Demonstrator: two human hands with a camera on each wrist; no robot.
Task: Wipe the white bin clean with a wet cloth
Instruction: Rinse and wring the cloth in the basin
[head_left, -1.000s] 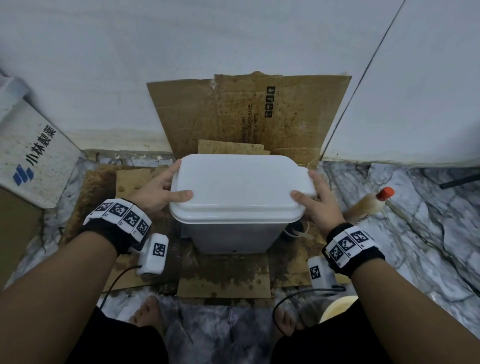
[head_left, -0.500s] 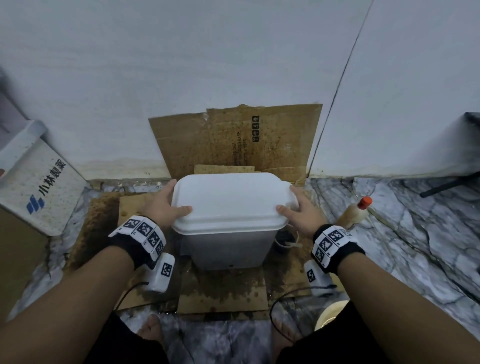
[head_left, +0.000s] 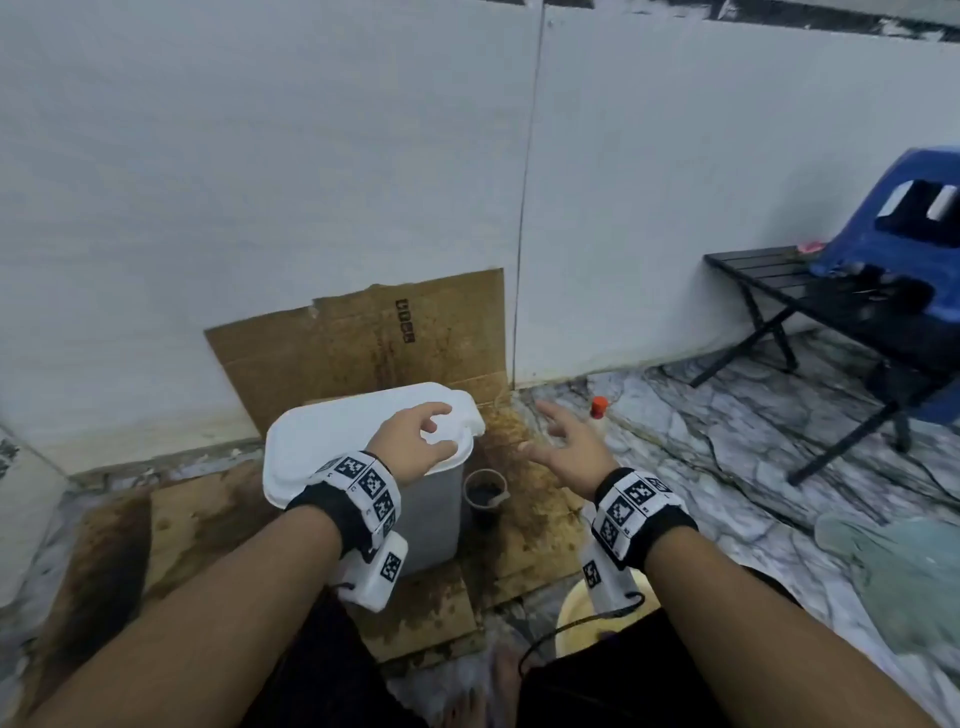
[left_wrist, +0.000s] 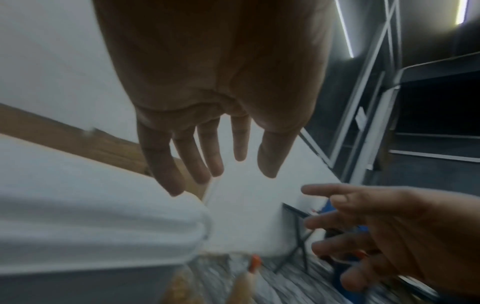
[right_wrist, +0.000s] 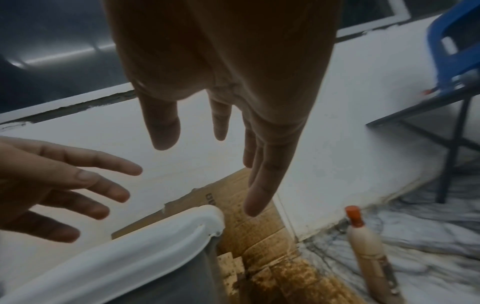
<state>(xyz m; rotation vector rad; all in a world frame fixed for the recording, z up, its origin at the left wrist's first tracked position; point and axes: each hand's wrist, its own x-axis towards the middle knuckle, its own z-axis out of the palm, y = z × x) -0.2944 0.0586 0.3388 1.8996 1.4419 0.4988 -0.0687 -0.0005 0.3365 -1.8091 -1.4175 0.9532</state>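
Observation:
The white bin (head_left: 358, 447) stands on stained cardboard with its white lid (left_wrist: 91, 226) on; the lid's right end also shows in the right wrist view (right_wrist: 135, 255). My left hand (head_left: 441, 428) hovers over the lid's right end, its fingers (left_wrist: 161, 164) spread and holding nothing. Just right of the bin, my right hand (head_left: 545, 431) is in the air, palm turned inward, fingers (right_wrist: 259, 185) straight and empty. Neither hand touches the bin as far as I can tell. No cloth is in view.
A brown cup (head_left: 485, 491) sits against the bin's right side. A red-capped bottle (head_left: 598, 415) stands near the wall corner. At far right are a black folding table (head_left: 779, 280) and a blue stool (head_left: 904, 218). A pale yellow bowl (head_left: 574, 618) is below my right wrist.
Both hands have let go of the lid's two ends. The left hand moved right across the lid, the right hand lifted off to the right. The head view swung up and right.

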